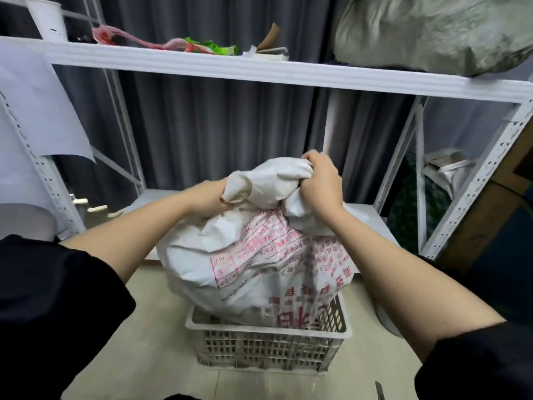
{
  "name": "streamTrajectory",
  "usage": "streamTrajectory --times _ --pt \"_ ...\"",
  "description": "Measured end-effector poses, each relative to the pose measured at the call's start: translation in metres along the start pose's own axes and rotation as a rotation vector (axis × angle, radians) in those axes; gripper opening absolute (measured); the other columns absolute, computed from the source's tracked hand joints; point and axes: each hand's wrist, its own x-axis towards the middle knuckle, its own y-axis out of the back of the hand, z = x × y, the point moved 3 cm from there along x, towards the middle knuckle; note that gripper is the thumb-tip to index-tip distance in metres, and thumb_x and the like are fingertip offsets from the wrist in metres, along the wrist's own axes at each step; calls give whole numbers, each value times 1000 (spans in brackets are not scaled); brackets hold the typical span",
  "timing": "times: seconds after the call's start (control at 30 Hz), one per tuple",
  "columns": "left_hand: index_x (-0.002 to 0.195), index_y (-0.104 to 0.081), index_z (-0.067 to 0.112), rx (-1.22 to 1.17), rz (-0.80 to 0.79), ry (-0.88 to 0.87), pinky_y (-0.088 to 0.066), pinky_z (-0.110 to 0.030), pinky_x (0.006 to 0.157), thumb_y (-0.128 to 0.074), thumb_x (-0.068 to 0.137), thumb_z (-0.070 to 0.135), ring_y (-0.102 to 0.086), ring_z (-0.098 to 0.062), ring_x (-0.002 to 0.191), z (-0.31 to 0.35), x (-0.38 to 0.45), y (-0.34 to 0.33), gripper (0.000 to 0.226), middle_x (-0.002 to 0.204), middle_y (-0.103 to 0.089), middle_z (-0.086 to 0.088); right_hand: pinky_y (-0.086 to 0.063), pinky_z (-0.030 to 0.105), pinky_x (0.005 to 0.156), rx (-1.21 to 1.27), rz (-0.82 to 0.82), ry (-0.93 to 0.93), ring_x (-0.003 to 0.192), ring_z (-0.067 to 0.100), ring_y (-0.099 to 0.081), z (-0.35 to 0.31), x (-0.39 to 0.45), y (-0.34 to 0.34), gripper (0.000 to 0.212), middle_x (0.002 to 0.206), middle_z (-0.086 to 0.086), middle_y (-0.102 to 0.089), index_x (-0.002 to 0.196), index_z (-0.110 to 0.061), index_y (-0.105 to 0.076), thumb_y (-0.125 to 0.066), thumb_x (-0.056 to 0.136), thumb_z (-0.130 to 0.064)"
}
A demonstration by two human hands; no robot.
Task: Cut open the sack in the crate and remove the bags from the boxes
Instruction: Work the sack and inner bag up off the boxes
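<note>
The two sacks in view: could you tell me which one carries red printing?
The white sack standing in the crate, gripped at its top by both hands; the grey-green sack on the top shelf shows no print.

The sack (256,255) is white, printed with red characters and a red ruled table, and the lattice-walled crate (268,342) under it is off-white and grimy. The shelf rack (259,72) is white against a dark grey pleated curtain (216,125). A pink flamingo toy (135,41) and a green and red wrapper (210,47) lie beside a grey-green bundle (438,33); the sleeves (52,298) are black.
</note>
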Motion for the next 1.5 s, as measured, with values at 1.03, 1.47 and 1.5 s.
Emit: streamTrajectory --times 1.03,1.47,1.5 --pt "137 -40 33 -238 240 -296 -38 -40 104 -46 84 44 -47 -18 127 46 25 65 55 139 -49 6 -29 30 63 -35 257 -28 72 24 -45 2 42 53 23 113 5 -47 101 -14 -50 -37 83 -7" --pt "115 -59 21 -298 -256 -22 -49 -33 98 -85 62 38 -64 -16 107 21 23 -7 62 109 -69 5 -38 22 71 174 253 26 73 -5 -46 6 1 37 15 104 -7 -44 97 -16 -52 -43 86 -11" --pt "110 -62 21 -283 -200 -18 -51 -33 93 -86 62 36 -66 -17 104 22 24 -14 56 103 -71 5 -39 23 70 166 245 35 73 -5 -46 6 -3 36 14 103 -8 -43 96 -16 -52 -46 86 -12"
